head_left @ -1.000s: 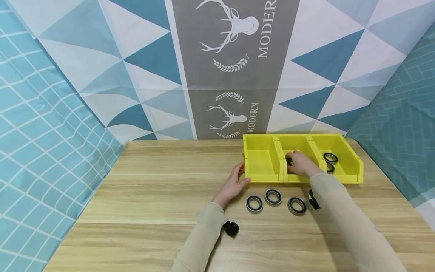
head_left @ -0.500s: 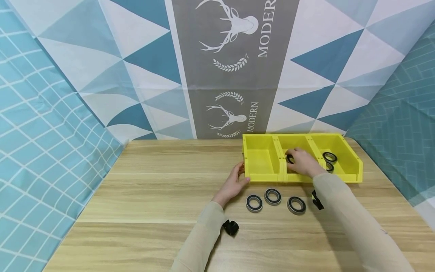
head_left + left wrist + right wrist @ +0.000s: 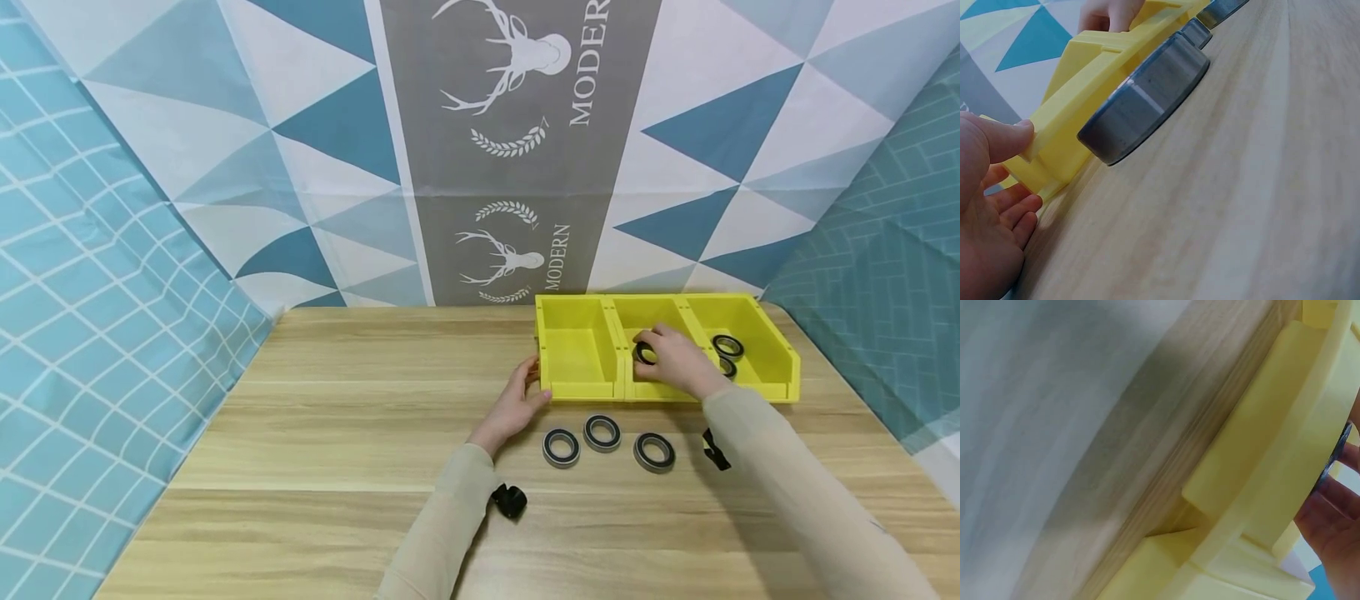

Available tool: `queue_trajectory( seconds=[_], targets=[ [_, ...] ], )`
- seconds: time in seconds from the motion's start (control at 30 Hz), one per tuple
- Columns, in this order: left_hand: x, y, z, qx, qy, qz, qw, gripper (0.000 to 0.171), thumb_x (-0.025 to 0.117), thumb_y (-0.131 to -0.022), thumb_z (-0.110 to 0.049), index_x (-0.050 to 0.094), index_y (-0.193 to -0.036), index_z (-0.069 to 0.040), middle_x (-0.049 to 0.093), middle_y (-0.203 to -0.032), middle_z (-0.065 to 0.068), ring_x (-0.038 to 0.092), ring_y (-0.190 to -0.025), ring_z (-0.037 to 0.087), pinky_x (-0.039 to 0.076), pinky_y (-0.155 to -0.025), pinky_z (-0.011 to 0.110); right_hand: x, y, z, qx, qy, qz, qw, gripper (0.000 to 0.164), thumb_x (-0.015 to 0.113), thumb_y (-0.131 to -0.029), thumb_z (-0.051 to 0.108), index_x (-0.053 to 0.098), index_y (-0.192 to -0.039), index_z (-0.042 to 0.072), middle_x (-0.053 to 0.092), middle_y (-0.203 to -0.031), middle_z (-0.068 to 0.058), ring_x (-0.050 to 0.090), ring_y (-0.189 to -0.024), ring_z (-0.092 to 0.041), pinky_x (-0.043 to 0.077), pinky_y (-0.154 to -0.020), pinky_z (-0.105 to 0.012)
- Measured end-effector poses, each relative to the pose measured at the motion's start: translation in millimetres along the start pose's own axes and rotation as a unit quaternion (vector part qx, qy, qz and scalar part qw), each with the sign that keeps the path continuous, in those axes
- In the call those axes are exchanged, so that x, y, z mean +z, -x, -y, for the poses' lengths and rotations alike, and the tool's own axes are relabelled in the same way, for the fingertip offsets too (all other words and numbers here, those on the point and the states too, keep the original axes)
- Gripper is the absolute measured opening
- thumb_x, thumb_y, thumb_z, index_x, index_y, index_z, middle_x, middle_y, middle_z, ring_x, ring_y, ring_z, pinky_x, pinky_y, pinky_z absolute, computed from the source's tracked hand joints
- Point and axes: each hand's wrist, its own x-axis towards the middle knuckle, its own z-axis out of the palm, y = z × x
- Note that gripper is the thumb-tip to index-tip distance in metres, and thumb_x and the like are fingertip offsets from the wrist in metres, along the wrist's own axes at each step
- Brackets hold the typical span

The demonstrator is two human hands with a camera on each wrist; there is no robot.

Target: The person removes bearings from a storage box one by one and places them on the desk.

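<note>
In the head view, my right hand (image 3: pixel 678 360) is inside the middle compartment of a yellow three-compartment parts bin (image 3: pixel 581 392). It pinches a black-faced ball bearing (image 3: pixel 645 353) between thumb and fingers; the right wrist view catches only the edge of this bearing (image 3: pixel 1338 450). My left hand (image 3: pixel 517 404) grips the bin's front left corner. Seen from the left wrist, the thumb (image 3: pixel 1010 139) lies on the front wall and the other fingers bend at the side below it. Two bearings (image 3: pixel 728 346) lie in the right compartment, partly behind the right hand's wrist.
On the wooden table (image 3: pixel 337 467), in front of the bin, lie a left bearing (image 3: pixel 561 448), a middle bearing (image 3: pixel 602 433) and a right bearing (image 3: pixel 655 452). A patterned cloth backdrop (image 3: pixel 495 167) stands behind the table. Both wrists carry small black camera mounts (image 3: pixel 510 502).
My right hand has lifted slightly and shifted a little right within the middle compartment, and more of the bearing it pinches shows. The left hand stays at the bin's corner.
</note>
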Motion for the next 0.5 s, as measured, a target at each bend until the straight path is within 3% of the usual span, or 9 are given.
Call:
queue_trajectory(
  seconds=[0.5],
  targets=[
    [-0.7, -0.2, -0.5, -0.006, 0.005, 0.001, 1.0000, 0.065, 0.054, -0.090, -0.014, 0.018, -0.144, -0.008, 0.032, -0.143, 0.012, 0.034, -0.130, 0.025, 0.020, -0.112, 0.040, -8, 18, -1, -0.021, 0.021, -0.033, 0.999, 0.045, 0.067, -0.079, 0.031, 0.059, -0.111, 0.001, 0.054, -0.098, -0.016, 0.054, -0.078, -0.026, 0.049, -0.071, -0.045]
  ],
)
